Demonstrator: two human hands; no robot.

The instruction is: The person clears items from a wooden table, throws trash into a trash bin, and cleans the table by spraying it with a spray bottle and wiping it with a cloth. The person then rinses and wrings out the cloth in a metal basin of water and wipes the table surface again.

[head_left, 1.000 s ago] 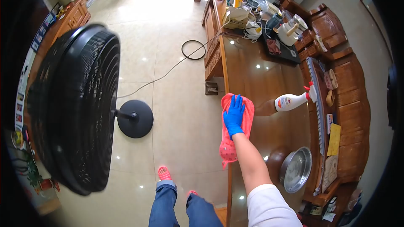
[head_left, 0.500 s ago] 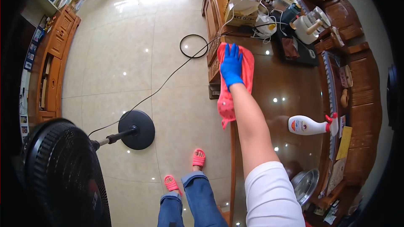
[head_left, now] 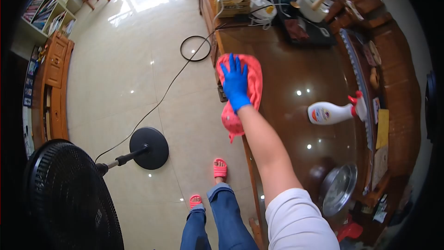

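Note:
My right hand (head_left: 237, 85), in a blue rubber glove, lies flat with its fingers spread on a pink cloth (head_left: 255, 76). The cloth rests along the left edge of the brown, glossy wooden table (head_left: 286, 74), and its lower end, with a small loop, hangs over that edge. To the right of my forearm, a white spray bottle (head_left: 329, 113) with a red trigger head lies on its side on the tabletop. My left hand is out of view.
At the table's far end are a cardboard box (head_left: 233, 1), a white kettle-like appliance (head_left: 313, 7), a black tray (head_left: 305, 30) and cables. A metal basin (head_left: 340, 190) sits near right. A black fan (head_left: 69, 194) stands at left, its cord (head_left: 159, 102) crossing the floor.
My right hand and the pink cloth have moved back along the table edge, toward me and away from the cardboard box. The camera view has shifted too.

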